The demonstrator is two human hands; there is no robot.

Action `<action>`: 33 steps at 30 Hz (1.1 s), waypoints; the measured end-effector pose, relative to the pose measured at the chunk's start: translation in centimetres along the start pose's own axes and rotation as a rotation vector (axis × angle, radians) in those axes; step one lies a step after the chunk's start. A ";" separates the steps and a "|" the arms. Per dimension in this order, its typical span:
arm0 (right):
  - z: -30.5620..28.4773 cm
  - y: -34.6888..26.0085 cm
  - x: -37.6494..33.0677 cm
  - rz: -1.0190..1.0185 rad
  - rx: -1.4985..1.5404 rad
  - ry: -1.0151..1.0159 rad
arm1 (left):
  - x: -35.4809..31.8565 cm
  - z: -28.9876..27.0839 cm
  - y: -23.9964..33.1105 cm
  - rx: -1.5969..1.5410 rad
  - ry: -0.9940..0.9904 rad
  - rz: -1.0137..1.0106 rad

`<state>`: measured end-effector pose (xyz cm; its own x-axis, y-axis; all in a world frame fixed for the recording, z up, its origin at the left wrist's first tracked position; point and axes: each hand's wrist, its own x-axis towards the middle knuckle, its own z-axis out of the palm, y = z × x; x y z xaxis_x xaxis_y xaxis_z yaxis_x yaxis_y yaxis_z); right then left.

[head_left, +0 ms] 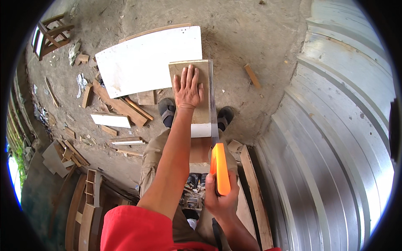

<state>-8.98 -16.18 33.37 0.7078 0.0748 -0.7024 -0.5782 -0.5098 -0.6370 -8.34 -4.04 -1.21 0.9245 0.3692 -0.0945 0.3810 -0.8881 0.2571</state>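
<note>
My left hand [188, 90] lies flat on a brownish wooden board [202, 112], fingers stretched toward its far end and the thumb a little apart. A white strip [201, 130] crosses the near end of this board. My right hand [222, 201] is wrapped round the orange handle of a handsaw [222, 169]. The saw's grey blade runs away from me along the board's right edge. Whether its teeth are in the wood, I cannot tell.
A large white panel [142, 62] lies beyond the board. Wood offcuts [121, 106] litter the ground to the left. A small wooden frame [52, 35] stands far left. Corrugated metal sheeting [318, 138] rises on the right, with a long plank [255, 196] nearby.
</note>
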 end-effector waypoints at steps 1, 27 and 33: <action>-0.2 -0.2 0.0 -0.038 -0.033 0.015 | 0.0 0.0 0.0 -0.002 0.001 -0.001; 2.5 2.3 10.7 -0.168 -0.040 0.036 | 0.2 -0.2 0.4 -0.004 -0.021 -0.050; -0.9 3.7 0.7 -0.257 -0.042 0.026 | 0.1 -0.1 0.3 -0.003 0.021 -0.034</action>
<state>-10.21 -18.76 30.82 0.8397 0.1845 -0.5108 -0.3613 -0.5124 -0.7790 -8.13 -4.23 -0.99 0.9104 0.4053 -0.0831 0.4125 -0.8741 0.2565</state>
